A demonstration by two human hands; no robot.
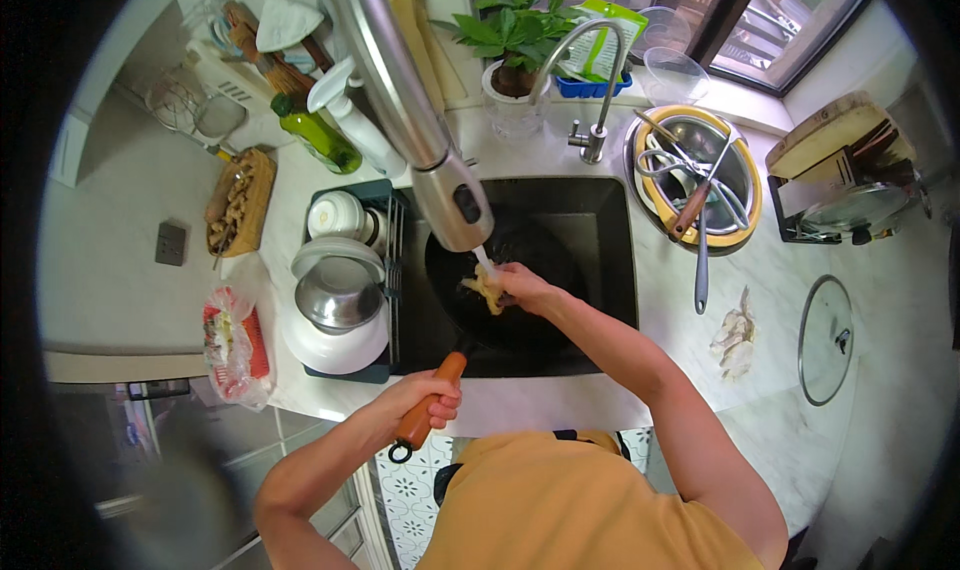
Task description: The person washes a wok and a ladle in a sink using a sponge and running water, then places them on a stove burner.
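My left hand (427,401) grips the orange-brown handle (451,367) of a black frying pan (551,311), which lies in the dark sink (592,202). Over the pan, my right hand (523,286) holds a crumpled yellowish cloth or loofah-like scrubber (487,289); its exact kind is hard to make out. A stream of water (482,258) falls onto it from the steel pull-down faucet (454,202), whose head hangs just above. Part of the pan is hidden by my right hand and the faucet.
Left of the sink, a dish rack (397,270) bears bowls and a steel basin (339,294). Nested bowls with utensils (750,217) stand to the right, near a crumpled tissue (735,337) and a glass lid (825,341). Behind are a slim tap (592,146) and a potted plant (514,82).
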